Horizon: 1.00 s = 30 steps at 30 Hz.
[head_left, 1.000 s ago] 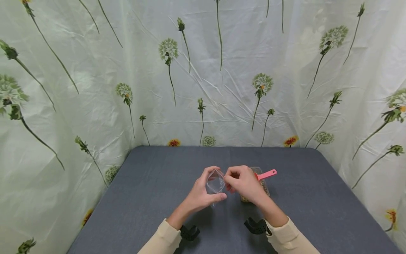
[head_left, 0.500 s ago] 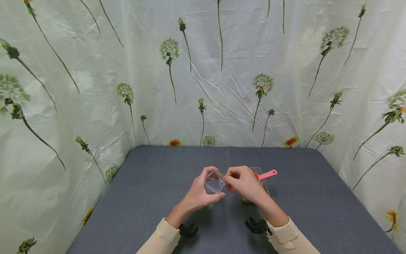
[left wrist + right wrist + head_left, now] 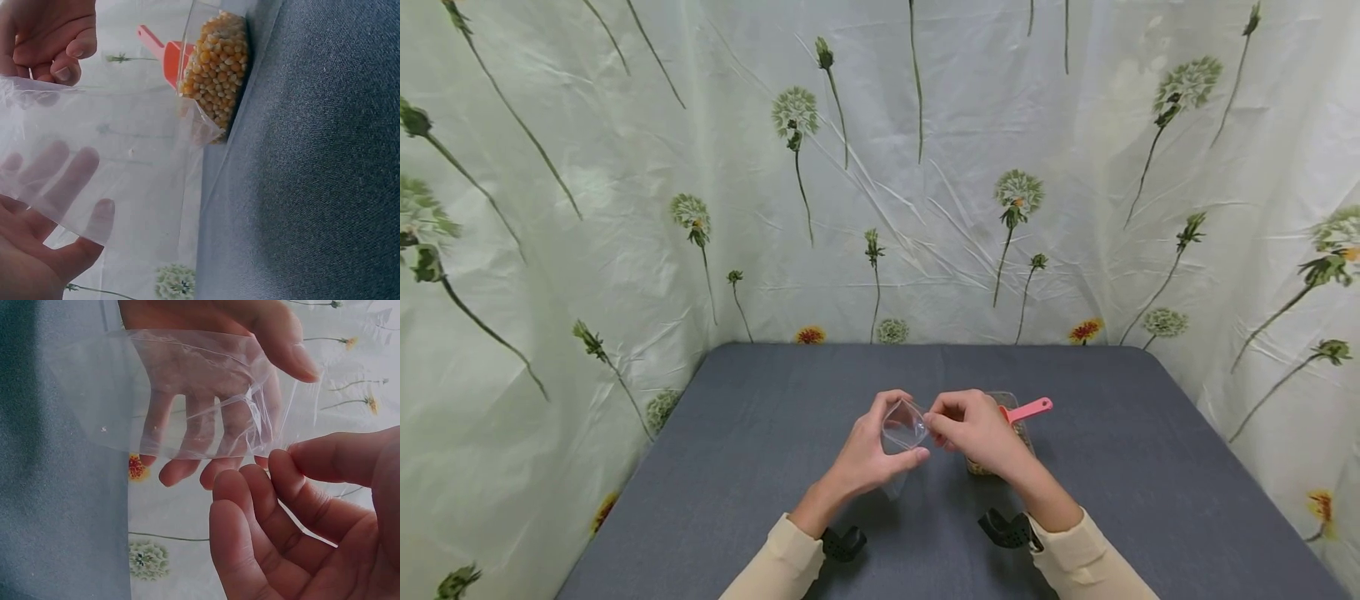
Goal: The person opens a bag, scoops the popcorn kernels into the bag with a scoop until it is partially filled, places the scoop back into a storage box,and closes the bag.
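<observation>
A clear plastic bag [image 3: 904,427] hangs between the two hands, its mouth spread wide and facing up. The left hand [image 3: 863,457] curves round the bag's left side, thumb near and fingers far, seen through the film in the left wrist view. Thumb and forefinger of the right hand [image 3: 981,433] pinch the right edge of the mouth, as the right wrist view shows. No contents show in the bag [image 3: 137,156]. Behind the right hand stands a clear container of corn kernels [image 3: 215,69], partly hidden in the head view. A pink scoop [image 3: 1032,409] rests in it, handle pointing right.
A dark grey cloth covers the table [image 3: 760,433] under the hands. A white curtain [image 3: 940,208] printed with dandelions hangs behind and at both sides. Black wrist mounts [image 3: 844,544] stick out below both wrists.
The left hand has shifted slightly left with the bag, whose lower end has swung left. The right hand keeps its pinch on the edge. Container and scoop stay put.
</observation>
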Each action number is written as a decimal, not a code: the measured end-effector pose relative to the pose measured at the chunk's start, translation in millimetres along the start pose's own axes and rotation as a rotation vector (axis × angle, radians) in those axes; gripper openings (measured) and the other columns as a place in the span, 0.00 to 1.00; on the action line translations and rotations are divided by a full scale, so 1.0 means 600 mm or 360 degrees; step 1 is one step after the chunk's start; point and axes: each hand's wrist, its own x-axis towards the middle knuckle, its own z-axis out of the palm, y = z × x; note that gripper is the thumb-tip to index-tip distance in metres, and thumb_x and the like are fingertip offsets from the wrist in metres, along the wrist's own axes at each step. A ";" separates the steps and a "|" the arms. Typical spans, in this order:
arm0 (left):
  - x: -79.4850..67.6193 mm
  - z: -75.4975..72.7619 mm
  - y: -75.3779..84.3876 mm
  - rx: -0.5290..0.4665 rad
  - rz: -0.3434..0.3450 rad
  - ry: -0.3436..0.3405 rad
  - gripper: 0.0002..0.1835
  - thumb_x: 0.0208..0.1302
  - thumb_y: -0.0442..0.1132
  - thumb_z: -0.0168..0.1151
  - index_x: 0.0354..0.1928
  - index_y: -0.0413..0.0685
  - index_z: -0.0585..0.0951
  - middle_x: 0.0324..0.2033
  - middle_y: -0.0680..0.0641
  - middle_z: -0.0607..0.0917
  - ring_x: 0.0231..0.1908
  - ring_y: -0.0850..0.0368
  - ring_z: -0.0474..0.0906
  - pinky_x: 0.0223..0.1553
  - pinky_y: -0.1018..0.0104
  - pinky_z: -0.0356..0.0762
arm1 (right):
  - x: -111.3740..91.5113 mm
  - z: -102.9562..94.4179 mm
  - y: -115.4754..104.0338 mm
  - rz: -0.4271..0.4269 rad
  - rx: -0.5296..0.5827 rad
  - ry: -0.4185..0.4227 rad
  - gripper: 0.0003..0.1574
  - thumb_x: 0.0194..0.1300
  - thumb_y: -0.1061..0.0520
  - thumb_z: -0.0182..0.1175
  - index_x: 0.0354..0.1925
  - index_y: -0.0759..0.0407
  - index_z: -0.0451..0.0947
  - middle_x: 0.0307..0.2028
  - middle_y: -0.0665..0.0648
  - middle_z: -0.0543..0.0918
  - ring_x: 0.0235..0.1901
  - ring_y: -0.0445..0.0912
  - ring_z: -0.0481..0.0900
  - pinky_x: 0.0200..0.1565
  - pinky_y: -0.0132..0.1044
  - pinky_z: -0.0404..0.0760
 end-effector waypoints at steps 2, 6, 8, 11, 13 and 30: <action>0.000 -0.001 0.000 0.0000 0.0008 0.0007 0.34 0.62 0.47 0.72 0.65 0.59 0.65 0.49 0.56 0.79 0.48 0.57 0.79 0.53 0.49 0.76 | 0.001 -0.003 0.000 -0.0009 -0.0007 -0.0013 0.12 0.71 0.53 0.64 0.29 0.53 0.83 0.23 0.53 0.82 0.23 0.50 0.80 0.27 0.42 0.81; 0.000 -0.002 -0.004 0.0013 0.0017 0.0029 0.33 0.62 0.48 0.72 0.65 0.58 0.65 0.49 0.56 0.80 0.48 0.52 0.80 0.53 0.47 0.76 | 0.001 -0.010 0.000 0.0016 -0.0024 -0.0029 0.09 0.71 0.51 0.64 0.33 0.50 0.85 0.26 0.53 0.83 0.25 0.48 0.81 0.29 0.41 0.81; 0.000 -0.003 -0.006 0.0010 0.0013 0.0040 0.33 0.62 0.48 0.72 0.64 0.59 0.65 0.49 0.56 0.80 0.48 0.48 0.80 0.53 0.45 0.76 | 0.000 -0.015 -0.001 0.0035 -0.0043 -0.0024 0.07 0.71 0.51 0.64 0.35 0.49 0.86 0.27 0.53 0.83 0.26 0.47 0.82 0.30 0.41 0.81; 0.001 -0.004 -0.009 -0.0009 0.0018 0.0055 0.32 0.62 0.47 0.72 0.63 0.58 0.67 0.49 0.56 0.80 0.48 0.45 0.80 0.52 0.41 0.76 | 0.000 -0.022 -0.002 0.0051 -0.0108 0.0009 0.06 0.71 0.52 0.65 0.37 0.49 0.86 0.26 0.53 0.83 0.26 0.46 0.81 0.30 0.41 0.80; 0.001 -0.004 -0.010 -0.0020 0.0027 0.0064 0.31 0.62 0.46 0.72 0.63 0.56 0.67 0.49 0.55 0.81 0.48 0.44 0.81 0.51 0.39 0.76 | -0.001 -0.027 -0.001 0.0047 -0.0166 0.0047 0.05 0.70 0.53 0.65 0.36 0.49 0.86 0.26 0.51 0.83 0.26 0.46 0.80 0.31 0.41 0.79; 0.002 -0.003 -0.010 0.0000 0.0011 0.0058 0.33 0.62 0.42 0.72 0.65 0.54 0.68 0.51 0.50 0.80 0.48 0.48 0.80 0.53 0.45 0.76 | -0.014 -0.102 0.019 0.0193 -0.0463 0.0233 0.06 0.71 0.52 0.64 0.41 0.50 0.86 0.33 0.49 0.86 0.31 0.45 0.82 0.35 0.46 0.80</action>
